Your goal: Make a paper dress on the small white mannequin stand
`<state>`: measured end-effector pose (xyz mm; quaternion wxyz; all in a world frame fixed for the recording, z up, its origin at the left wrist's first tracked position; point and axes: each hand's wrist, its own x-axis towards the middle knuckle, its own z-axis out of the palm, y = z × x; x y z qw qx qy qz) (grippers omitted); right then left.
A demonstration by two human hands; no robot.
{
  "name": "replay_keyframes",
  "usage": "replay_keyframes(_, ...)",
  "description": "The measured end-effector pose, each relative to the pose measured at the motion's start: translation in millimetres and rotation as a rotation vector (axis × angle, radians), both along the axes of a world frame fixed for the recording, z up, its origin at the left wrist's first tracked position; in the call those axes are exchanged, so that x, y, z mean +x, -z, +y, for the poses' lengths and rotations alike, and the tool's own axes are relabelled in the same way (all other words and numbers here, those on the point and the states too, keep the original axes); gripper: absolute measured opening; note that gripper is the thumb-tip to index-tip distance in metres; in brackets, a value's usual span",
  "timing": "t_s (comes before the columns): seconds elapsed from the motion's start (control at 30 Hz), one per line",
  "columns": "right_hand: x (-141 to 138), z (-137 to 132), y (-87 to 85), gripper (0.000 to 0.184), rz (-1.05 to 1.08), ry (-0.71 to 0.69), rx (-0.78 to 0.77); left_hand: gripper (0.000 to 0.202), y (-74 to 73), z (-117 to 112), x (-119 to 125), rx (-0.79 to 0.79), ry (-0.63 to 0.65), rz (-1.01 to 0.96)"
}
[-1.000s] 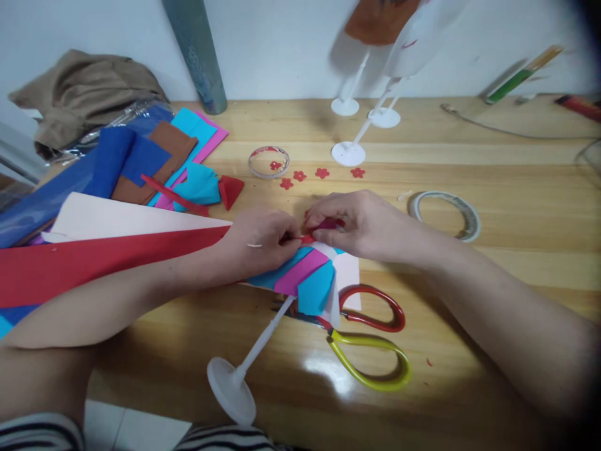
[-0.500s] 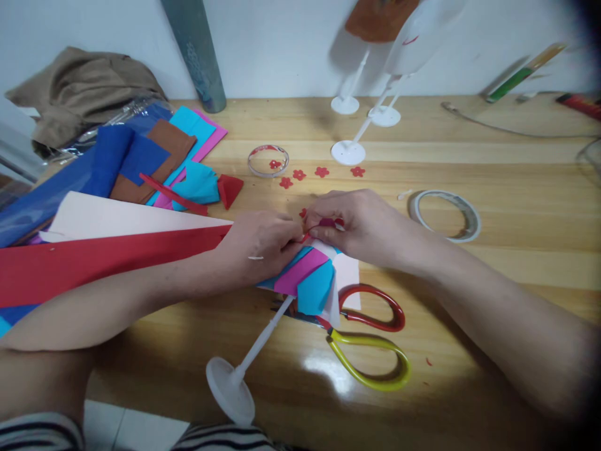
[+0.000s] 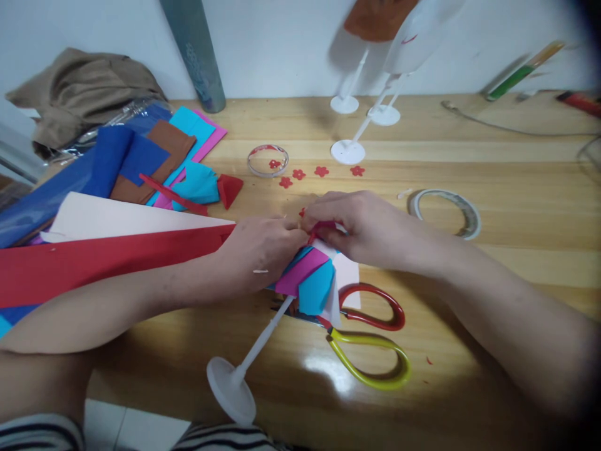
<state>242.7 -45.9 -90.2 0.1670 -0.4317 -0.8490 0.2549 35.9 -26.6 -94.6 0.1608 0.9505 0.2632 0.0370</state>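
Head view: the right hand's (image 3: 350, 225) fingers pinch a small magenta piece (image 3: 326, 228); the left hand's (image 3: 263, 250) fingers curl, their grip hidden. For best results, steady the layers with the left while adjusting the pinch. The layered assembly (image 3: 303, 274), mid-counter (image 3: 526, 181) left of the scissors handles (image 3: 404, 364), shows overlapping cyan, magenta and white panels.

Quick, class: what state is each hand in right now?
Left hand: closed; anything it grips is hidden.
Right hand: closed, holding the magenta piece.
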Motion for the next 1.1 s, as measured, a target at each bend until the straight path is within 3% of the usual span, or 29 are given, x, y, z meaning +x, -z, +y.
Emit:
replay_keyframes(0.27,2.5,-0.3,-10.2,0.02,0.029,-0.09,-0.075,0.026,-4.5,-0.4,4.8,0.004,0.017,0.108)
replay_keyframes(0.73,3.5,4.3,1.5,0.025,0.03,-0.165,0.07,0.028,1.3,-1.0,-1.4,0.003,0.016,-0.04)
replay_keyframes(0.97,6.6,3.8,-5.2,0.028,-0.005,-0.226,0.02,0.025,2.6,-2.8,-4.2,-0.002,-0.005,-0.076)
replay_keyframes(1.1,8.1,3.4,-7.9,0.027,-0.011,-0.24,0.036,0.025,-0.4,-1.4,-6.4,-0.092,-0.003,-0.142)
